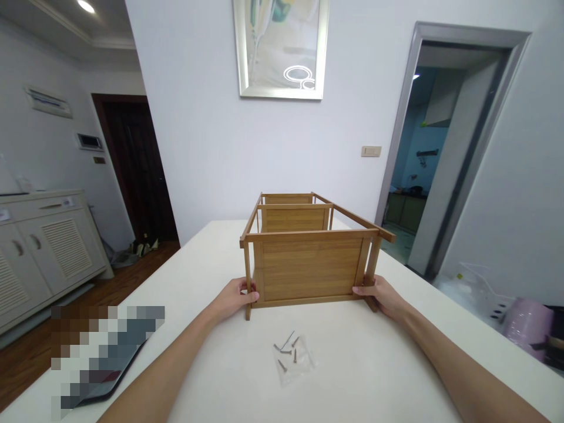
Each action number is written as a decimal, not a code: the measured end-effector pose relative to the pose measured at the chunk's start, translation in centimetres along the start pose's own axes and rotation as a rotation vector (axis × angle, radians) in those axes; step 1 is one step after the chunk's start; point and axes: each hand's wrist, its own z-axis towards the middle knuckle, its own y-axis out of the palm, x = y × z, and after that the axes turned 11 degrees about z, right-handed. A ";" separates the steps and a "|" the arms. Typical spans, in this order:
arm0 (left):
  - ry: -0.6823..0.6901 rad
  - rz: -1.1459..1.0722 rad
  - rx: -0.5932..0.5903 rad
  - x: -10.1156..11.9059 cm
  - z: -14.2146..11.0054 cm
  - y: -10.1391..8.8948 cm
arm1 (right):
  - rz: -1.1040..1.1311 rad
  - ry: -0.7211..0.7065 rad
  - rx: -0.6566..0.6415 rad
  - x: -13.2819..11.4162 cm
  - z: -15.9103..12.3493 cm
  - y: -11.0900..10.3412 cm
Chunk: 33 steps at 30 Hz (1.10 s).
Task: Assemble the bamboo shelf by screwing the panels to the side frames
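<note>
A brown wooden shelf rack [311, 267] lies on its side on the white table [352, 364], its panels standing upright one behind another. My left hand [237, 295] is closed around the rack's lower left corner, thumb in front of the near panel. At the lower right corner, my right hand [379, 295] grips the frame in the same way, thumb on the panel's edge; its other fingers are partly hidden behind the wood. Between my forearms lies a clear plastic bag [304, 361] with several screws [282, 365] and a thin hex key [288, 341] on it or in it.
A dark flat device [117, 376], partly pixelated, lies at the table's left edge. The wall [211, 135] stands behind the table, with an open doorway [405, 194] to the right. A pink bin [526, 323] and plastic bags stand on the right. A white cabinet [53, 241] is at the left.
</note>
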 end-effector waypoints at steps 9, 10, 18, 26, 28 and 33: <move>-0.001 0.002 -0.030 0.3 -0.2 -0.2 | 0.046 0.019 -0.028 -0.3 -0.1 0.2; 0.000 -0.003 -0.037 0.3 -0.2 -0.2 | 0.048 0.022 -0.024 -0.3 -0.1 0.2; 0.027 0.018 -0.049 0.1 -0.3 -0.3 | 0.032 0.021 -0.034 -0.2 -0.1 0.1; -0.073 0.584 0.116 2.7 -1.5 -1.8 | 0.040 0.028 -0.027 -0.3 -0.2 0.3; -0.126 0.863 0.120 4.5 -2.4 -2.2 | 0.036 0.029 -0.017 -0.4 -0.4 0.5; -0.043 0.815 -0.218 9.7 -5.0 -0.1 | -0.019 0.004 -0.002 -0.6 -0.8 1.0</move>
